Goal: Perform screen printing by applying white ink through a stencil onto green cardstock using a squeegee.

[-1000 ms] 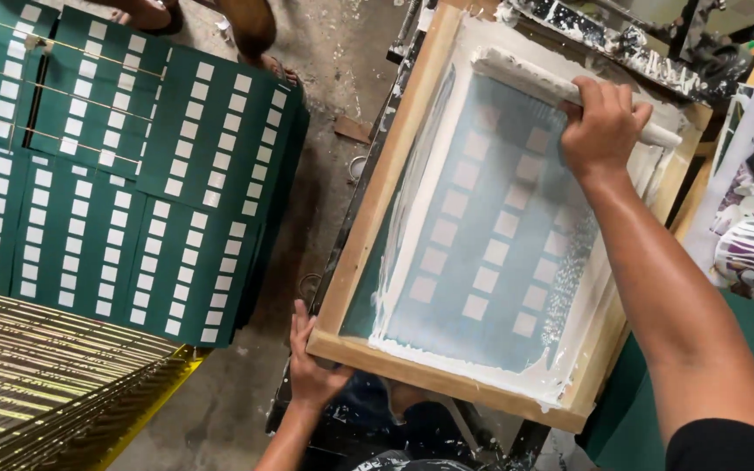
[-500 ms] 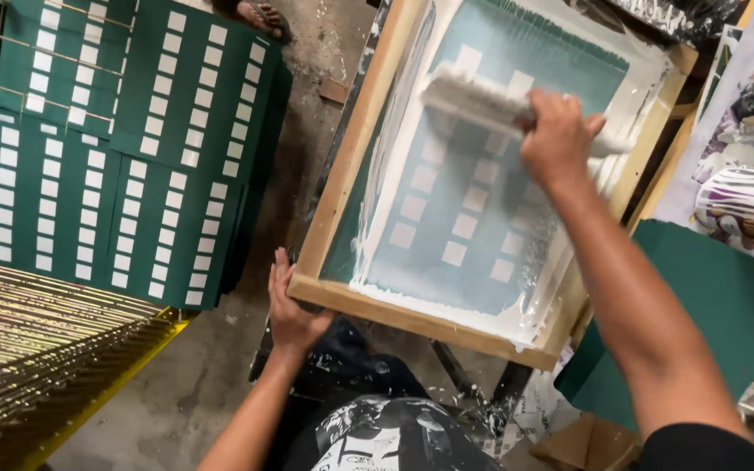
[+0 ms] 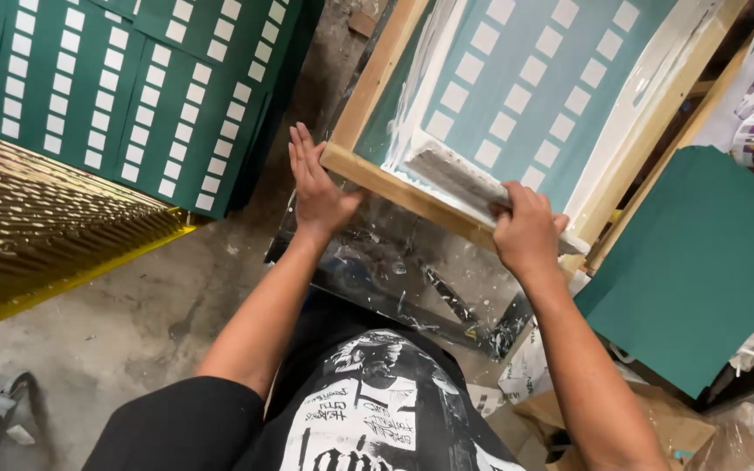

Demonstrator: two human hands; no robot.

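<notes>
While I look down over my chest, the work lies ahead of me at twelve o'clock.

Right hand: my right hand (image 3: 527, 228) is wrapped tight around the squeegee (image 3: 482, 189), fingers curled over its handle at the near end of the screen.

Squeegee: it lies slantwise along the bottom of the mesh, its blade in white ink, just beyond the near rail.

Left hand: my left hand (image 3: 316, 185) is flat with fingers straight and together, pressed against the near left corner of the wooden screen frame (image 3: 375, 80).

Frame: tilted, running off toward one o'clock, pale squares showing across the mesh.

Edges: the near rail sits between both hands; a plain green sheet (image 3: 700, 262) lies just beside the frame at three o'clock.

Open room: bare concrete floor (image 3: 150, 305) at eight o'clock; printed green sheets (image 3: 133, 96) stacked at ten o'clock above a yellow-edged drying rack (image 3: 45, 227).
</notes>
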